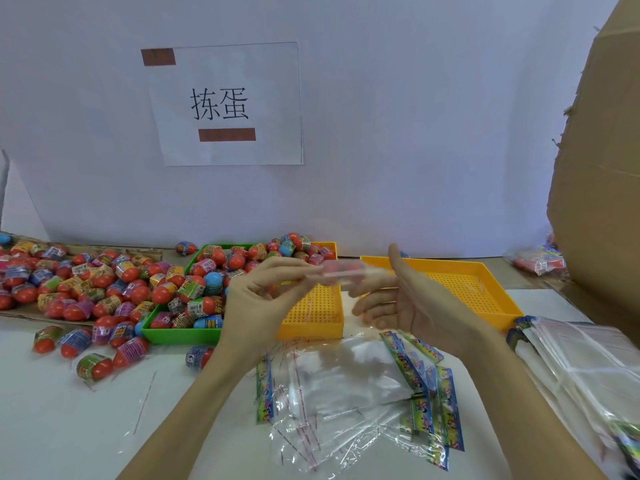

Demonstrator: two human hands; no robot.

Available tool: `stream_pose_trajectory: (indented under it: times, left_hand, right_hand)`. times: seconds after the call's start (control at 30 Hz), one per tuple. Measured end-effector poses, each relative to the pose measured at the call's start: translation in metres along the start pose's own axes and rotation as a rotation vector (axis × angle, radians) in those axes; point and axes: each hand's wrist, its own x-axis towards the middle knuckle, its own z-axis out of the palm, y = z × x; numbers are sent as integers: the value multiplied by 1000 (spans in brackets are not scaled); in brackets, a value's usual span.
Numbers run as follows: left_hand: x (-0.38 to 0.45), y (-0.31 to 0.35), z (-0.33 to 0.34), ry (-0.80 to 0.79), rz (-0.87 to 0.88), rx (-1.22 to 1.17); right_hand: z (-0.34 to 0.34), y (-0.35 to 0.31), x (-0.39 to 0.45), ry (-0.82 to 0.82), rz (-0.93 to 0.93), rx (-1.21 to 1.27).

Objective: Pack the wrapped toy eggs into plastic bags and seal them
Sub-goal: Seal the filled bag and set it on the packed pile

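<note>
**Both hands raised over the yellow trays with a filled bag between them**

Your left hand [258, 299] is up in front of you, its fingers curled and pinching one end of a small clear plastic bag [349, 270] that looks to hold red eggs; motion blur hides how many. Your right hand [398, 299] stands palm-in beside it, thumb up and fingers fairly straight, with the fingertips at the other end of the bag. You cannot tell from this view whether those fingers grip the bag or only touch it.

The bag hangs above the near yellow tray [313, 322], which sits just beside the green tray [180, 336]. The green tray is heaped with wrapped toy eggs [204, 289], mostly red with a few blue, and the heap spills over the far end of the yellow tray. A bigger spread of loose eggs [72, 285] lies on a flat sheet of cardboard [20, 315] to the left, and several more rest on the white worktop [69, 427] in front of it.

A second yellow tray [491, 306] lies to the right, behind your right hand. Below your hands, a loose pile of empty clear bags [332, 403] with red seal strips and colourful printed headers is scattered on the worktop. A neater stack of bags [585, 362] sits at the right edge, under a large cardboard box [602, 168]. Some packed bags [536, 259] lie at the far right. A paper sign [225, 105] with 2 characters is fixed to the white wall.
</note>
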Motion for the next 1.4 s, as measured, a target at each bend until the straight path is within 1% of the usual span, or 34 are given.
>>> stream_pose_trajectory:
  times: [0.03,0.1,0.17,0.23,0.33,0.4,0.47,0.53,0.63,0.73,0.83,0.93,1.0,1.1,1.13,1.27,1.4]
  left_hand:
    - [-1,-1,0,-81,56,84]
    - [-4,-5,1,-203,161,286]
    - [-5,-8,3,-260,142,380]
    - [-7,-9,6,-263,18,296]
    - [-6,-8,11,-151,-284,66]
    - [-5,-8,13,-93,-434,-40]
    - [-5,-11,12,-46,-504,-132]
    - [-4,-14,9,4,-535,-207]
    - [-3,-18,5,38,-543,-270]
    - [-4,-21,2,7,-564,-338]
    - [-1,-22,1,-37,-547,-253]
    - [4,-20,-2,37,-490,-190]
    - [6,-19,-5,66,-503,-157]
    - [3,-18,-3,-52,-530,-116]
    - [2,-18,-1,-61,-526,-113]
    - [-1,-17,3,20,-500,-137]
    - [2,-12,4,128,-452,-130]
  right_hand:
    - [2,1,1,-19,7,30]
    - [5,2,3,21,-31,51]
    - [6,5,4,76,-83,40]
    - [4,8,5,103,-127,53]
    - [5,9,4,96,-162,41]
    - [9,10,5,73,-154,15]
    - [11,11,6,44,-147,-12]
    - [12,12,7,14,-145,-19]
    - [11,10,5,28,-138,14]
    - [11,11,5,81,-162,9]
    - [11,10,5,121,-216,-73]
    - [10,5,2,102,-237,-180]
    - [10,4,0,71,-208,-297]
    - [12,6,0,16,-201,-389]
    - [14,6,0,14,-205,-394]
    - [15,7,0,81,-235,-389]
    - [13,6,2,96,-284,-344]
